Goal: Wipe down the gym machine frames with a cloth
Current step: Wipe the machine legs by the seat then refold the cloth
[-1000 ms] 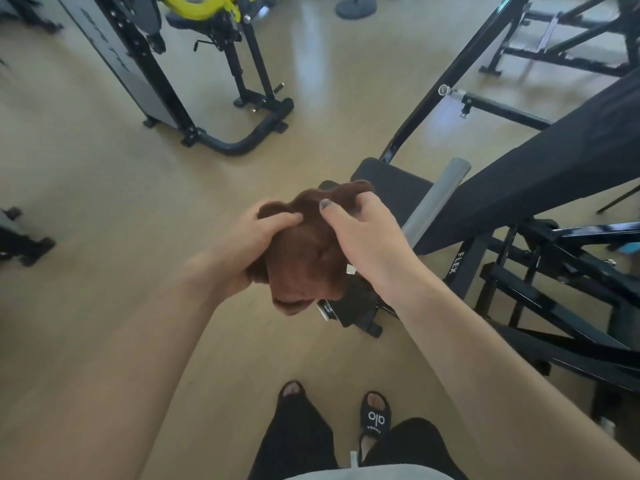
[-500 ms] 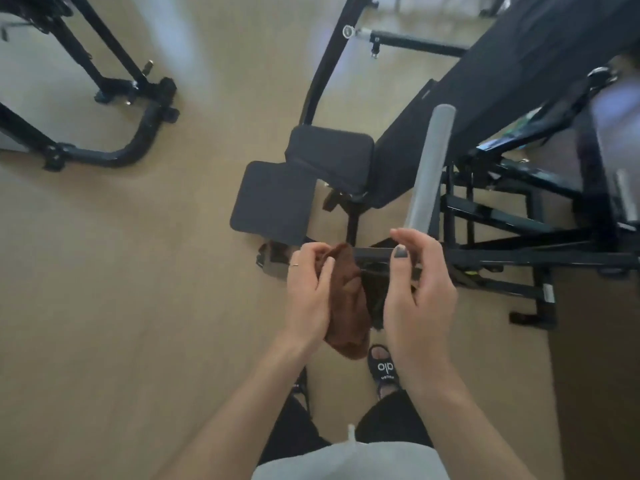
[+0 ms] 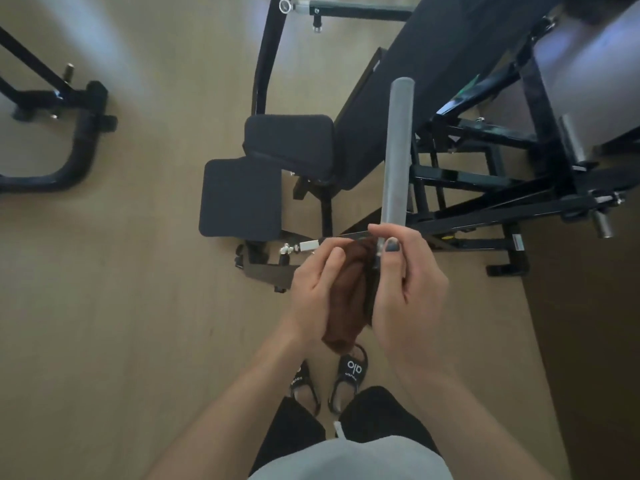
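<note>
The brown cloth (image 3: 348,299) sat bunched between both hands, above the person's feet. The left hand (image 3: 317,289) cupped it with curled fingers; the right hand (image 3: 407,289) pinched its upper edge against the base of the grey bar (image 3: 398,154). That bar's long axis ran straight away from the right hand, the nearer one, over the black machine frame (image 3: 485,209).

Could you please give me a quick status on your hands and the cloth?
Both hands, left and right, holding bunched brown cloth. Grey bar of black machine directly ahead. Nothing in the way.
</note>
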Demonstrator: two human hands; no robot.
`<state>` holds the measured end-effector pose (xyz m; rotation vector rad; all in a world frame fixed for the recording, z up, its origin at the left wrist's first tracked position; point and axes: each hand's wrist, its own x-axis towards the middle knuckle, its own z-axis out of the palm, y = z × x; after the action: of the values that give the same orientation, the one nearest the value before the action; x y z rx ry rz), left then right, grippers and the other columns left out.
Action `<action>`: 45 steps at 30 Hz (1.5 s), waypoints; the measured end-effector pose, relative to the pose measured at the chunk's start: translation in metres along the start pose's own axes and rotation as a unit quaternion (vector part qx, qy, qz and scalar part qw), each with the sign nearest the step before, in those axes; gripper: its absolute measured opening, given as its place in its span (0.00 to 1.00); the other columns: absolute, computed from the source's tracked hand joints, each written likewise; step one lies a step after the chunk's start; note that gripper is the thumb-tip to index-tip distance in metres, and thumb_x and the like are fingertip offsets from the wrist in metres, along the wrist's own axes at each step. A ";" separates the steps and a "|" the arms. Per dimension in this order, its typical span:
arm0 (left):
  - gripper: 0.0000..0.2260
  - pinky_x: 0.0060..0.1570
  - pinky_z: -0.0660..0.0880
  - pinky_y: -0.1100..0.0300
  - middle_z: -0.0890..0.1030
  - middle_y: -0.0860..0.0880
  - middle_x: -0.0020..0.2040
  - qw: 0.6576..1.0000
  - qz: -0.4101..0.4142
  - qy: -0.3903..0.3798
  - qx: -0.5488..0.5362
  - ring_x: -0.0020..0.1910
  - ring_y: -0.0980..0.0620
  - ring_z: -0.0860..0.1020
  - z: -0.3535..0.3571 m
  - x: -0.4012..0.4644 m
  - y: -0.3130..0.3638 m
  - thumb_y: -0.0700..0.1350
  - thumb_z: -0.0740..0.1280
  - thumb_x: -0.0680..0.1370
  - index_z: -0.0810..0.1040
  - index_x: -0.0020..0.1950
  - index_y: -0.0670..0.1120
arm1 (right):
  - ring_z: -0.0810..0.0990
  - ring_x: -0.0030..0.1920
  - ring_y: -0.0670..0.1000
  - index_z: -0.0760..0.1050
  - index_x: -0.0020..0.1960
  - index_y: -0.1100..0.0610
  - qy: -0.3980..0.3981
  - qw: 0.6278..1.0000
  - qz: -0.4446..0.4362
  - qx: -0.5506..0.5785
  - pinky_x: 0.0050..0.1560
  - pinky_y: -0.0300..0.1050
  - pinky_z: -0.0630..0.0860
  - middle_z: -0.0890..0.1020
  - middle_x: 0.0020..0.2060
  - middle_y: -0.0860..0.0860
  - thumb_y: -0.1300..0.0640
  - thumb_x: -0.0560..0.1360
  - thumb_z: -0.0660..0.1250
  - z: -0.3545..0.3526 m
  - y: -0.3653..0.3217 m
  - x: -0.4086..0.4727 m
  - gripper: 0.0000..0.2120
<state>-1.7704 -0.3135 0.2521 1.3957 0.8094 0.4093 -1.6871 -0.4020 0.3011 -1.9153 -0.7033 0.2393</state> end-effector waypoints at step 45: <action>0.12 0.58 0.76 0.49 0.79 0.49 0.53 0.995 0.020 0.020 0.094 0.53 0.49 0.78 -0.005 0.007 -0.021 0.56 0.57 0.82 0.79 0.53 0.55 | 0.81 0.59 0.49 0.79 0.47 0.58 0.042 0.996 -0.069 -0.040 0.61 0.53 0.79 0.83 0.46 0.50 0.55 0.82 0.56 0.006 0.005 0.002 0.15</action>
<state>-1.7738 -0.3088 0.2307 1.5854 0.8714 0.4002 -1.6862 -0.3976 0.2944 -1.9315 -0.7947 0.0442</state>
